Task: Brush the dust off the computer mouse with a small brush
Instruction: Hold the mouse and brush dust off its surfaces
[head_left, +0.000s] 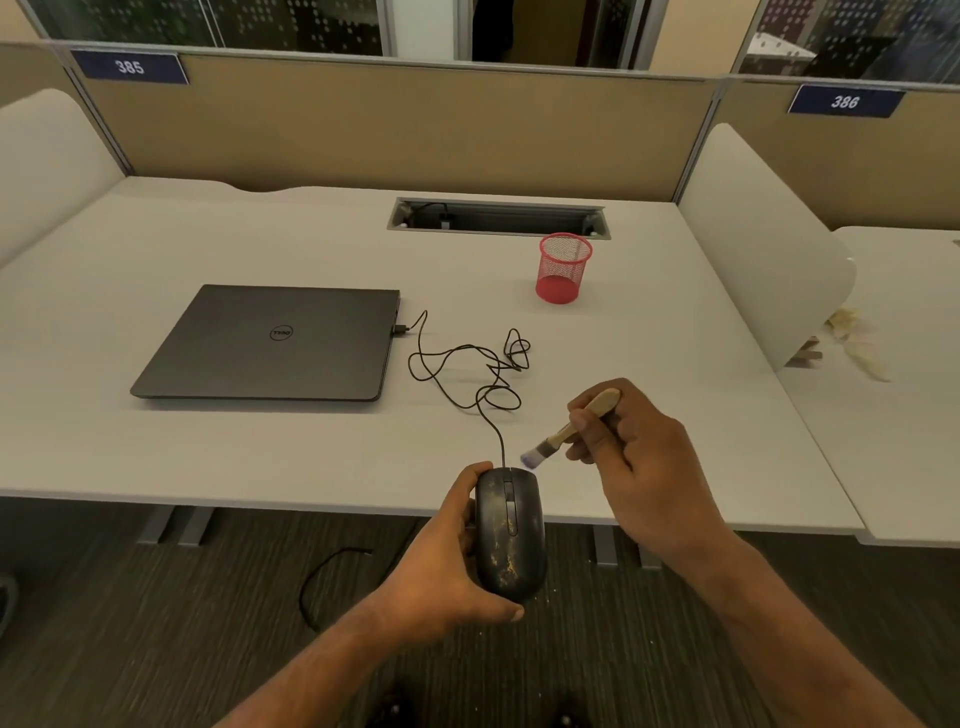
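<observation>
A black wired computer mouse with yellowish dust specks on its back is held in the air over the desk's front edge by my left hand, which grips it from the left and below. My right hand holds a small wooden-handled brush. Its pale bristle tip hovers just above the mouse's front right corner. The mouse's black cable runs in loose loops across the desk to the laptop.
A closed grey laptop lies on the white desk at the left. A red mesh cup stands at the back right, before a cable slot. Dividers enclose the desk. Crumpled paper lies on the neighbouring desk.
</observation>
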